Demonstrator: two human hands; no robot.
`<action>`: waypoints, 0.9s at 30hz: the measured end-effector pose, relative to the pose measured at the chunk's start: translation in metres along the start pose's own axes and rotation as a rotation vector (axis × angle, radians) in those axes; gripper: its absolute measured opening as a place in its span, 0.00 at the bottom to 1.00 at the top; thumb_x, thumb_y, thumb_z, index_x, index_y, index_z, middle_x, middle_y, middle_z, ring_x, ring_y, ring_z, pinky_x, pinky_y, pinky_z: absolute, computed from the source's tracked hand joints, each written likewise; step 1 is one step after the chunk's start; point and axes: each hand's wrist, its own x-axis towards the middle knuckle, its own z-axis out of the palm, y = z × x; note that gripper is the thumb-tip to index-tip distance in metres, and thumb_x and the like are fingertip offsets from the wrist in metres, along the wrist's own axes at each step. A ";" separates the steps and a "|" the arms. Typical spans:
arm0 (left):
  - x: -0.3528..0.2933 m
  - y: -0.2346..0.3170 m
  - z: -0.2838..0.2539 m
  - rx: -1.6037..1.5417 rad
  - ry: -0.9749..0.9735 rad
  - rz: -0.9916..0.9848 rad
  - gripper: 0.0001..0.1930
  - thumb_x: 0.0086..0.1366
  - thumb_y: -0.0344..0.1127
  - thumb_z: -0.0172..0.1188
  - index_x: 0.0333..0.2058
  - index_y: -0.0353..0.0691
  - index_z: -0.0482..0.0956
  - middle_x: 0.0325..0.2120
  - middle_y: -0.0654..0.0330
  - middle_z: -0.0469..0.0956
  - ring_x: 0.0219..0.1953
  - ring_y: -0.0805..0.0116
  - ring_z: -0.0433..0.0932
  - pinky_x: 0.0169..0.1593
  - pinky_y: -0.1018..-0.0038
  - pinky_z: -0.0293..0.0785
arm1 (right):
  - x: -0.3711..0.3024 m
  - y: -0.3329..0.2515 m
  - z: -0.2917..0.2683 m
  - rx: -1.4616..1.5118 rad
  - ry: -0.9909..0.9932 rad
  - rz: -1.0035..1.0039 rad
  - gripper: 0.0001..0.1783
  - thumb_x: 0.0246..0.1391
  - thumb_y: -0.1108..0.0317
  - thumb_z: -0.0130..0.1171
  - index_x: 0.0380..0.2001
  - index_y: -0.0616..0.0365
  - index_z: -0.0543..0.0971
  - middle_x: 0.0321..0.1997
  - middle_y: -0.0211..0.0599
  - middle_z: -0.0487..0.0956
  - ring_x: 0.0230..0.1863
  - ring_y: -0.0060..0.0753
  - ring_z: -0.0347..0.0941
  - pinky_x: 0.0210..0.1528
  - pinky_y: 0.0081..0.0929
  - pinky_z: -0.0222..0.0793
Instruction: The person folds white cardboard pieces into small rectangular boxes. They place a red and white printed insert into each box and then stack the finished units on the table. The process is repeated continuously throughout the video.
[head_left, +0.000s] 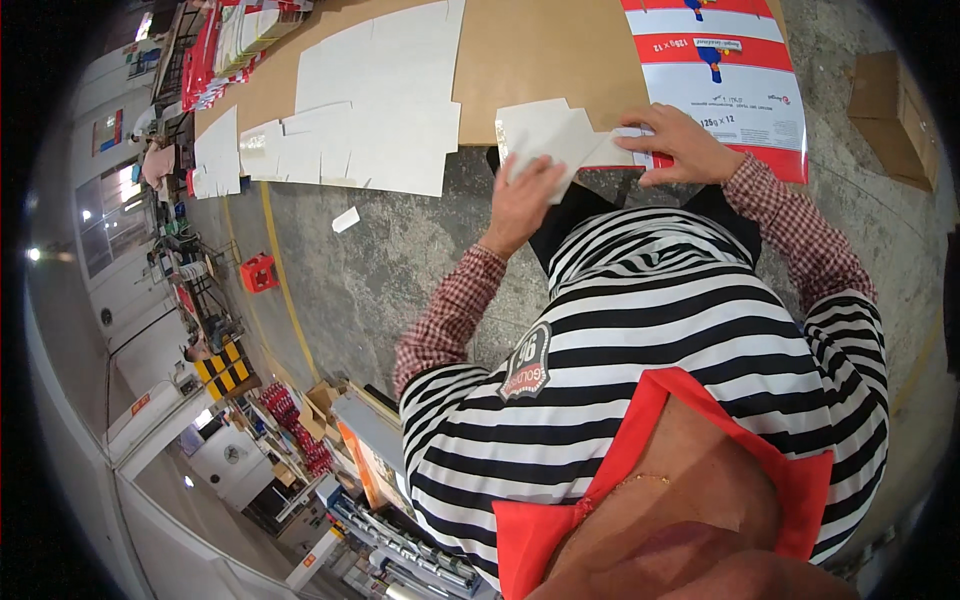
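Observation:
A small white cardboard piece (543,135) with folded flaps lies at the near edge of the table, partly hanging over it. My left hand (525,205) is over its left part, the fingers smeared by motion. At the other end, my right hand (690,145) grips a narrow flap of the piece, the fingers above and the thumb lower down. A thin red strip shows on the flap beside those fingers. Farther left, large white cardboard sheets (385,95) with slits along their edges lie spread on the table.
The brown table (550,50) runs across the top. A printed red and white carton sheet (720,90) lies at its right, stacked red and white packs (240,45) at its far left. A brown box (890,120), a white scrap (345,219) and a red crate (258,272) are on the floor.

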 end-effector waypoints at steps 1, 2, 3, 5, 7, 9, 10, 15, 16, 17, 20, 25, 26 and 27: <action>0.001 0.001 -0.001 -0.039 0.089 -0.131 0.39 0.56 0.32 0.68 0.65 0.42 0.60 0.65 0.54 0.62 0.68 0.58 0.60 0.68 0.54 0.51 | -0.002 0.000 0.000 -0.004 0.016 -0.002 0.32 0.49 0.46 0.66 0.54 0.52 0.78 0.61 0.43 0.69 0.61 0.48 0.65 0.63 0.44 0.59; 0.008 0.011 0.004 -0.213 0.301 -0.408 0.39 0.57 0.31 0.68 0.66 0.41 0.59 0.64 0.54 0.63 0.66 0.57 0.62 0.68 0.55 0.52 | -0.004 0.001 0.000 -0.007 0.032 -0.005 0.32 0.49 0.46 0.67 0.54 0.52 0.78 0.62 0.43 0.69 0.62 0.48 0.64 0.63 0.44 0.59; 0.021 0.028 0.011 -0.378 0.517 -0.686 0.39 0.57 0.30 0.68 0.66 0.40 0.58 0.63 0.53 0.64 0.65 0.56 0.63 0.68 0.56 0.53 | -0.005 0.001 0.001 0.003 0.029 -0.006 0.32 0.49 0.47 0.67 0.54 0.53 0.79 0.63 0.43 0.69 0.63 0.48 0.64 0.64 0.43 0.59; 0.054 0.054 0.019 -0.810 0.976 -1.136 0.32 0.62 0.31 0.67 0.61 0.35 0.61 0.58 0.52 0.67 0.59 0.58 0.68 0.63 0.58 0.60 | -0.002 -0.001 0.001 -0.012 0.007 0.008 0.32 0.48 0.47 0.67 0.53 0.53 0.79 0.63 0.42 0.69 0.63 0.47 0.64 0.64 0.43 0.59; 0.057 0.052 0.030 -1.375 1.094 -1.384 0.27 0.63 0.30 0.66 0.57 0.36 0.64 0.55 0.54 0.69 0.56 0.60 0.70 0.59 0.61 0.66 | -0.003 -0.002 0.001 -0.011 0.006 0.008 0.32 0.48 0.47 0.67 0.53 0.53 0.79 0.63 0.42 0.69 0.63 0.47 0.64 0.64 0.43 0.59; 0.067 0.051 0.035 -1.672 1.178 -1.362 0.18 0.64 0.28 0.63 0.48 0.36 0.66 0.49 0.57 0.74 0.50 0.66 0.74 0.49 0.65 0.73 | -0.004 0.002 0.003 0.000 0.030 0.000 0.31 0.47 0.48 0.68 0.53 0.53 0.80 0.63 0.41 0.69 0.63 0.47 0.64 0.65 0.43 0.59; 0.081 0.055 0.027 -1.558 1.149 -1.224 0.18 0.64 0.26 0.63 0.49 0.36 0.67 0.49 0.58 0.74 0.51 0.65 0.74 0.49 0.66 0.73 | -0.005 0.002 0.003 -0.002 0.035 -0.002 0.32 0.47 0.48 0.68 0.52 0.53 0.80 0.64 0.41 0.69 0.63 0.47 0.64 0.65 0.43 0.59; 0.132 0.041 0.018 -0.533 0.389 -0.180 0.34 0.53 0.46 0.72 0.53 0.36 0.69 0.56 0.45 0.69 0.58 0.44 0.68 0.61 0.54 0.62 | 0.014 -0.030 -0.033 -0.185 -0.522 0.292 0.37 0.40 0.53 0.72 0.56 0.53 0.77 0.68 0.40 0.65 0.68 0.46 0.59 0.68 0.43 0.55; 0.136 0.042 0.016 -0.434 0.297 -0.140 0.40 0.52 0.53 0.70 0.57 0.35 0.67 0.59 0.44 0.66 0.61 0.43 0.64 0.63 0.51 0.57 | -0.001 -0.030 -0.031 -0.236 -0.355 0.265 0.41 0.38 0.55 0.73 0.59 0.52 0.74 0.69 0.39 0.63 0.69 0.46 0.56 0.70 0.44 0.53; 0.139 0.044 0.014 -0.332 0.208 -0.102 0.46 0.51 0.61 0.68 0.60 0.35 0.64 0.62 0.43 0.63 0.64 0.43 0.61 0.65 0.48 0.53 | -0.026 -0.024 -0.025 -0.288 -0.189 0.236 0.44 0.37 0.57 0.74 0.61 0.51 0.72 0.71 0.39 0.61 0.71 0.46 0.54 0.71 0.45 0.51; 0.144 0.029 0.030 -0.302 0.104 -0.065 0.62 0.50 0.81 0.49 0.69 0.34 0.50 0.69 0.41 0.51 0.71 0.41 0.48 0.68 0.41 0.38 | -0.053 -0.020 -0.033 -0.353 0.104 0.314 0.56 0.32 0.63 0.77 0.68 0.44 0.63 0.75 0.35 0.56 0.76 0.46 0.46 0.75 0.49 0.44; 0.156 0.022 0.039 -0.325 0.126 -0.073 0.61 0.54 0.83 0.38 0.70 0.34 0.47 0.70 0.40 0.49 0.71 0.39 0.47 0.68 0.41 0.38 | -0.060 -0.008 -0.032 -0.386 0.263 0.382 0.56 0.31 0.59 0.78 0.68 0.39 0.64 0.75 0.32 0.55 0.76 0.45 0.44 0.77 0.52 0.41; 0.157 0.019 0.041 -0.310 0.128 -0.074 0.61 0.54 0.83 0.38 0.70 0.34 0.47 0.70 0.40 0.49 0.71 0.39 0.47 0.68 0.41 0.38 | -0.059 -0.006 -0.031 -0.389 0.270 0.383 0.56 0.31 0.58 0.78 0.68 0.38 0.64 0.75 0.31 0.55 0.76 0.44 0.44 0.77 0.52 0.41; 0.157 0.019 0.041 -0.313 0.129 -0.076 0.60 0.54 0.83 0.38 0.70 0.34 0.47 0.70 0.41 0.49 0.71 0.39 0.47 0.68 0.41 0.37 | -0.059 -0.004 -0.031 -0.380 0.262 0.392 0.56 0.31 0.58 0.78 0.68 0.38 0.64 0.75 0.31 0.55 0.76 0.44 0.44 0.77 0.52 0.41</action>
